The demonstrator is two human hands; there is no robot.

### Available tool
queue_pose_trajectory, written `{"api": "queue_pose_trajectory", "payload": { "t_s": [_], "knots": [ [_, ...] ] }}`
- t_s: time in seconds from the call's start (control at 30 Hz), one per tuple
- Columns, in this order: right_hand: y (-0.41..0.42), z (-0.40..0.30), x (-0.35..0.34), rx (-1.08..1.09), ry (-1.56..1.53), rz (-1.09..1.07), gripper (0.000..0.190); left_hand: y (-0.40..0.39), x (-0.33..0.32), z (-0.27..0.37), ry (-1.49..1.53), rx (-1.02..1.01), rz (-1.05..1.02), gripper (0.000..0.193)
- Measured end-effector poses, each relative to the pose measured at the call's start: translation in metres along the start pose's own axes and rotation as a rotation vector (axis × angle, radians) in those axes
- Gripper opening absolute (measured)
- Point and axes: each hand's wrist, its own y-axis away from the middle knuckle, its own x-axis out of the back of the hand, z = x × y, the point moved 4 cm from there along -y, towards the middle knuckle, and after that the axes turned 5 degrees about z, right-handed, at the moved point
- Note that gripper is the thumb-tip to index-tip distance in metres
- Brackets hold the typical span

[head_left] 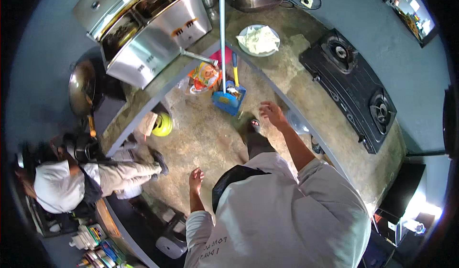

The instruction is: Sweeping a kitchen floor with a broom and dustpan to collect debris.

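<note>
My right hand (273, 114) is stretched out above the floor beside the right counter's edge, its fingers loosely apart with nothing in them. Ahead of it a blue dustpan (236, 105) with some litter inside stands on the floor, and a blue broom (223, 97) with a long pale handle leans there. A short yellow-and-blue handle (235, 70) rises behind the dustpan. My left hand (196, 180) hangs low by my side over the bare floor, fingers loosely curled, and I see nothing held in it. Near the dustpan lies an orange plastic package (206, 75).
A black two-burner gas stove (349, 92) and a bowl with white paper (259, 41) stand on the concrete counter (287, 69). Opposite are a steel deep fryer (161, 35), a wok (82, 88) and a green gas cylinder (163, 124). Another person (64, 185) stands at left.
</note>
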Motion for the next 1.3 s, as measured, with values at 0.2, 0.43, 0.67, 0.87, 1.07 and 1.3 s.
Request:
{"api": "queue_pose_trajectory", "payload": {
  "t_s": [0.2,0.43,0.67,0.87,1.07,1.3],
  "knots": [
    [-0.179,-0.122,-0.037,0.301,-0.067,0.209,0.034,-0.053,-0.009,0.083,-0.098,0.050,0.012,0.040],
    [-0.365,-0.227,-0.083,0.534,0.085,0.397,0.088,-0.110,-0.041,0.261,-0.064,-0.177,-0.147,0.043],
    [-0.425,-0.218,-0.117,0.285,0.535,0.375,0.079,-0.222,-0.079,0.390,-0.186,-0.337,-0.609,0.032],
    [-0.318,-0.202,-0.132,0.186,0.322,0.401,0.023,-0.276,-0.126,0.466,-0.450,-0.413,-1.035,0.041],
    [-0.152,-0.196,-0.155,0.193,0.501,0.244,0.025,-0.313,-0.193,0.481,-0.428,-0.468,-1.286,0.038],
    [-0.015,-0.137,-0.227,-0.579,-0.616,-0.039,0.039,-0.286,-0.240,0.500,-0.391,-0.311,-1.466,0.036]
  ]
}}
